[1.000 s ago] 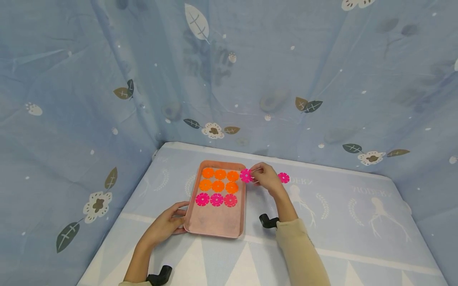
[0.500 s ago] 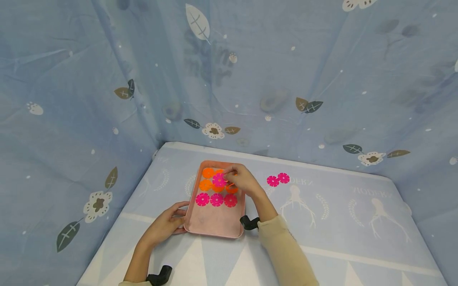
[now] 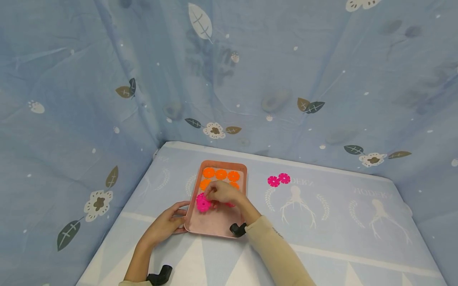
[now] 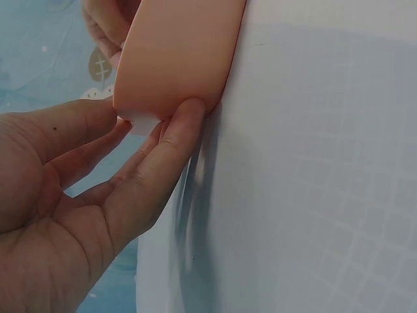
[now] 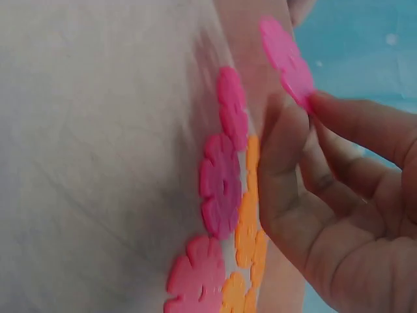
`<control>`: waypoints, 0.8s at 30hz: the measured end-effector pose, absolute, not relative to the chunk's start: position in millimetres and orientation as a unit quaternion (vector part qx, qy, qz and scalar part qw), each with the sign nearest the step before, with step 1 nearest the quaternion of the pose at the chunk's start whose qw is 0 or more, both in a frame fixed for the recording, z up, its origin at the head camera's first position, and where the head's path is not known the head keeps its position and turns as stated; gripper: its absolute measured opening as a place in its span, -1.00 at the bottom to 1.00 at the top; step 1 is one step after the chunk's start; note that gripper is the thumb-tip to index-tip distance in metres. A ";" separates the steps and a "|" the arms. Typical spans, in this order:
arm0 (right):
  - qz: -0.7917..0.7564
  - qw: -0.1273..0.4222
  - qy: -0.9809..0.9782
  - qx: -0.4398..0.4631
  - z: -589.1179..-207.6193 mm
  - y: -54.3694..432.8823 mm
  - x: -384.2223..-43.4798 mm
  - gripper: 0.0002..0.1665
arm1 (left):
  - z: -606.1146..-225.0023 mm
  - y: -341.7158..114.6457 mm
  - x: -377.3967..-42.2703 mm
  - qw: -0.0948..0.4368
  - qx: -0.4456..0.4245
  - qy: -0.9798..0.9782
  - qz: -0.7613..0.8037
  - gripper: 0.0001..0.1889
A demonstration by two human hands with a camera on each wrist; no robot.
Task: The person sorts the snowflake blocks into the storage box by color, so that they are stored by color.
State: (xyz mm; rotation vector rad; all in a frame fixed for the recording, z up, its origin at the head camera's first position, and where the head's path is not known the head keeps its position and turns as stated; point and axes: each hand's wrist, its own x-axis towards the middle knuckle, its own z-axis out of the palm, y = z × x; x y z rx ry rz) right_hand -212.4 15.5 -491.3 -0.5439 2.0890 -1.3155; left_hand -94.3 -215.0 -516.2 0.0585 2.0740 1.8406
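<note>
In my right hand I pinch a pink flower-shaped interlocking disc between thumb and fingertips. It is held over the left part of the pink tray, apart from the discs below in the right wrist view. There a magenta disc and a pinkish-red disc lie in a row with another pink disc. Orange discs lie in rows at the tray's far end, partly hidden by my right hand. My left hand grips the tray's near left corner with thumb and fingers.
Two pink discs lie touching on the patterned tablecloth, right of the tray. A blue printed curtain hangs behind and beside the table. Black wrist mounts sit on both forearms.
My right hand has carried the pink disc from beyond the tray's right edge, leftward and nearer, to over the left end of the pink row. The left hand has stayed at the tray's corner.
</note>
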 end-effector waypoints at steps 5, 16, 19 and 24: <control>-0.453 0.335 0.793 -0.232 -492.5 9.2 -206.9 -0.89 | -515.0 -214.2 -94.6 0.182 0.019 0.736 0.651 -0.46; -0.411 0.339 0.809 -0.246 -490.9 4.7 -201.1 -0.92 | -513.9 -213.0 -93.8 0.181 0.013 0.736 0.653 -0.46; -0.423 0.335 0.807 -0.240 -486.3 10.8 -200.1 -0.95 | -514.8 -213.1 -93.4 0.178 0.011 0.739 0.649 -0.46; -0.435 0.308 0.812 -0.239 -474.3 31.1 -200.8 -0.90 | -516.5 -212.8 -93.6 0.173 0.001 0.749 0.640 -0.47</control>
